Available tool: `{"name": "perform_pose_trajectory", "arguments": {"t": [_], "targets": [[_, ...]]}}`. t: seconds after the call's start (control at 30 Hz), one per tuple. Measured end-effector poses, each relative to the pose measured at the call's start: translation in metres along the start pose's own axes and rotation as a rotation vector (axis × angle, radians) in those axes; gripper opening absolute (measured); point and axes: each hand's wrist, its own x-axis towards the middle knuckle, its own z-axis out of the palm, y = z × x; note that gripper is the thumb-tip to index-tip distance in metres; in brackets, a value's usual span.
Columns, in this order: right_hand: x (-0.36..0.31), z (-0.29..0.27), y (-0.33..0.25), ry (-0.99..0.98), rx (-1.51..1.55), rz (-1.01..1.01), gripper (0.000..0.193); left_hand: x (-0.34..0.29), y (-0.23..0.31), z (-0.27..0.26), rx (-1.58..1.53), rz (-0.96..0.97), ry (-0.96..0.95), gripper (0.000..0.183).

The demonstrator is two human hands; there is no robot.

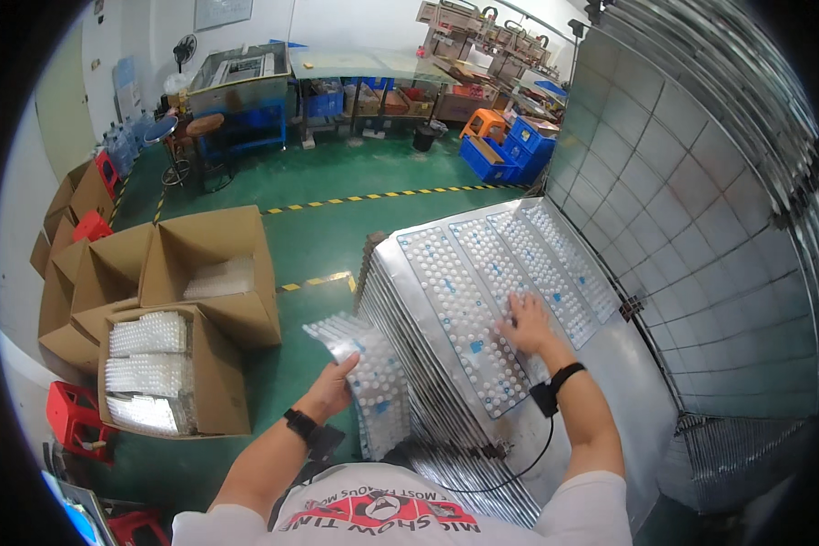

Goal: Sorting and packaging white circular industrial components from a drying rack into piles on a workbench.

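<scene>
My left hand (330, 389) is closed on the edge of a bundle of clear plastic sheets (380, 393) dotted with white round domes and blue marks. That bundle hangs upright beside the stack of metal racks. Several similar dotted sheets (448, 296) lie side by side on the silver metal top (614, 400) of the stack. My right hand (530, 326) lies on the middle sheets, palm down with fingers spread. Its fingertips touch the dotted surface and hold nothing I can see. A black band with a small box and cable is on each wrist.
To the left stand open cardboard boxes; the nearest box (218, 387) holds stacked dotted sheets. A red stool (75, 419) is beside it. A tall wire-grid rack (692, 200) rises on the right. Blue crates (523, 146) and a long table (364, 64) stand farther back.
</scene>
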Motion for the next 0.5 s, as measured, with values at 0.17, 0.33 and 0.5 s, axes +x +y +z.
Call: {"name": "perform_pose_trajectory", "arguments": {"t": [0.17,0.33,0.5], "targets": [[-0.060,0.018,-0.109,-0.097,-0.014,-0.027,0.094,0.011,-0.006,0.015,0.030,-0.025,-0.032,0.051],[-0.084,0.010,-0.137,-0.133,-0.068,-0.065,0.089,0.027,-0.014,0.008,0.109,0.029,0.003,0.045],[-0.101,-0.002,-0.193,-0.228,0.005,-0.225,0.076,0.023,-0.013,0.012,-0.073,0.036,-0.018,0.042]]}}
